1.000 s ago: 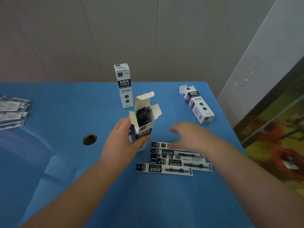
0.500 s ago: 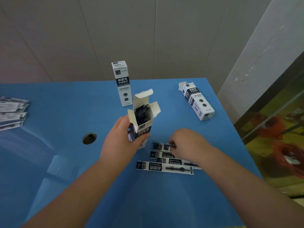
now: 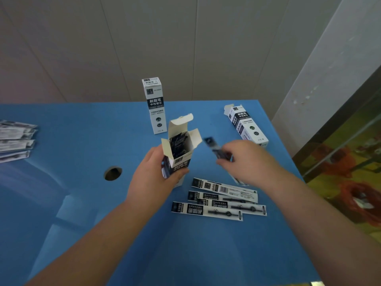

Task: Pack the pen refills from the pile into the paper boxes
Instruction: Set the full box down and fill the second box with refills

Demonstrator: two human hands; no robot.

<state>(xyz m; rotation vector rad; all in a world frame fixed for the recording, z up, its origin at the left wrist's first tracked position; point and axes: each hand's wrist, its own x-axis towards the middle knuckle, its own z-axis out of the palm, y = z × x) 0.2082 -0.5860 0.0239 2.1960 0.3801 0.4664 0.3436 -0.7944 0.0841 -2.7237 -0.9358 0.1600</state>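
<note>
Refill [image 3: 216, 148] pinched in right hand [image 3: 245, 162] — beside left hand's [image 3: 152, 180] open box [image 3: 179, 147]

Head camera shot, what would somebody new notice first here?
Mid-table, the left hand holds an open box upright, dark refills inside. Just right of it, the right hand pinches a blurred refill angled toward the opening. A small pile of packaged refills lies on the blue table below.

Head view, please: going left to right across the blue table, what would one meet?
Stack of refills at the left edge → round hole → left hand gripping the open box → right hand pinching a refill → lying box.
</note>
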